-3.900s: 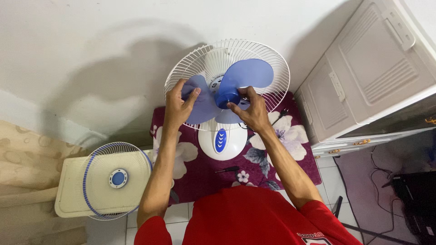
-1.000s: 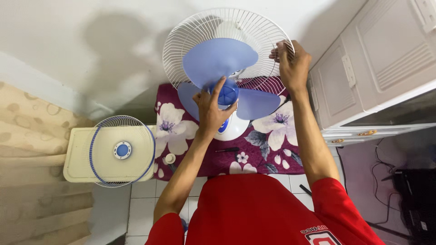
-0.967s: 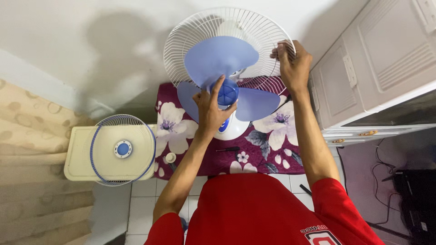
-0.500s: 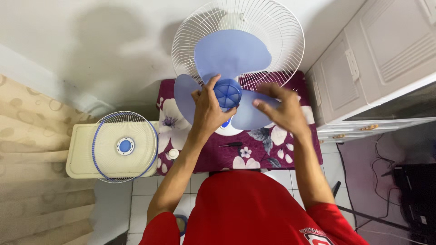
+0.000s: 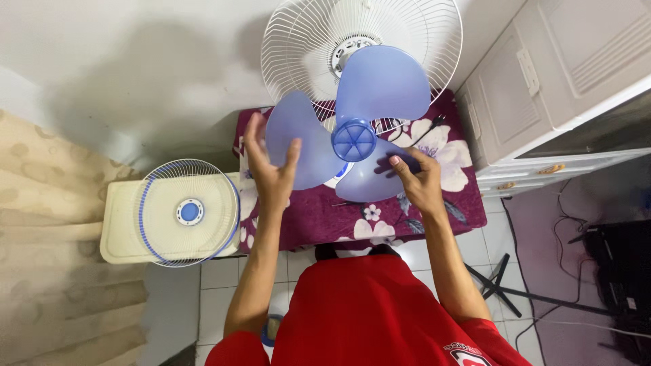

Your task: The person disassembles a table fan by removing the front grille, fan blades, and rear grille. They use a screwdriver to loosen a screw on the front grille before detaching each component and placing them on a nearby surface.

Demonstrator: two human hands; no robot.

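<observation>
**Blade off the shaft and in both hands**

Half a second ago the blue fan blade (image 5: pixel 352 139) still sat against the motor with the left hand at its hub; now it is lifted clear toward the person, leaving the motor face bare inside the white rear guard (image 5: pixel 434 41). The left hand (image 5: pixel 270 171) lies open and spread along the edge of the left vane, thumb in front, fingers behind. The right hand (image 5: pixel 419 179) pinches the lower vane near its tip, fingers curled under it.

The blade looks like thin moulded plastic: light, slightly flexible at the vane tips, smooth enough to slip. The ribbed hub at the centre is probably the firmest place to hold it.

Below lies a maroon flowered cloth (image 5: pixel 468 210). Left of it, the blue-rimmed front guard (image 5: pixel 186 211) rests on a cream stool (image 5: pixel 115 230). A pale cabinet (image 5: pixel 563 88) stands to the right.
</observation>
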